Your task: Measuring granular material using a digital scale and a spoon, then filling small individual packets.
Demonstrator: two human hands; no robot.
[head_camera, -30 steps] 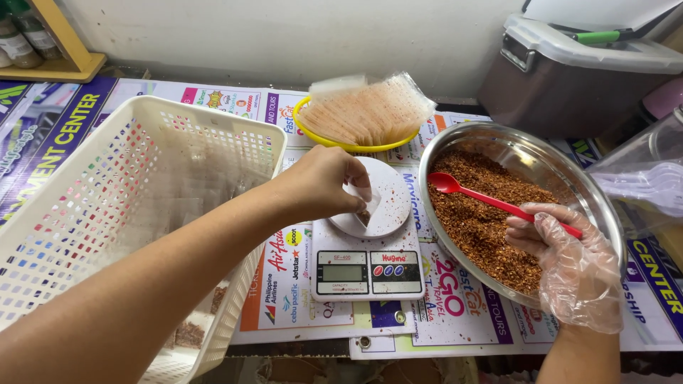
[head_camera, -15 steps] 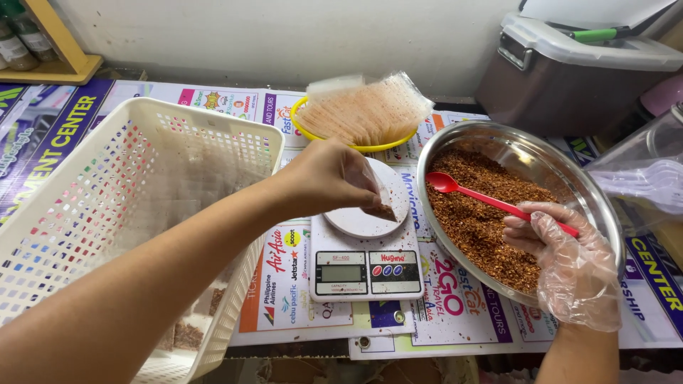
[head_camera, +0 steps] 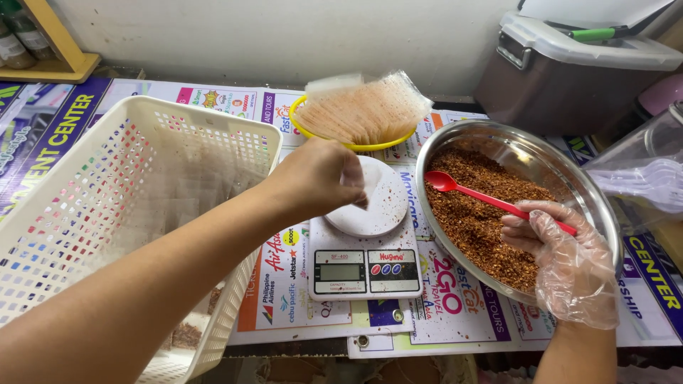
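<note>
My left hand (head_camera: 321,178) hovers over the round white plate of a small digital scale (head_camera: 364,245), fingers closed on a small clear sachet (head_camera: 353,176) that is mostly hidden in the hand. My right hand (head_camera: 569,259), in a clear plastic glove, grips the handle of a red plastic spoon (head_camera: 473,193). The spoon's bowl rests on reddish-brown flakes in a wide steel bowl (head_camera: 526,160) to the right of the scale. Specks of flakes lie on the scale plate.
A white perforated plastic basket (head_camera: 135,206) fills the left, with filled sachets at its bottom. A yellow bowl (head_camera: 356,117) of empty clear sachets stands behind the scale. A lidded brown container (head_camera: 569,67) sits at the back right, clear plastic spoons (head_camera: 651,178) at the far right.
My left hand has lifted the sachet off the scale plate and drawn it slightly left, closing around it. The right hand and spoon have barely moved.
</note>
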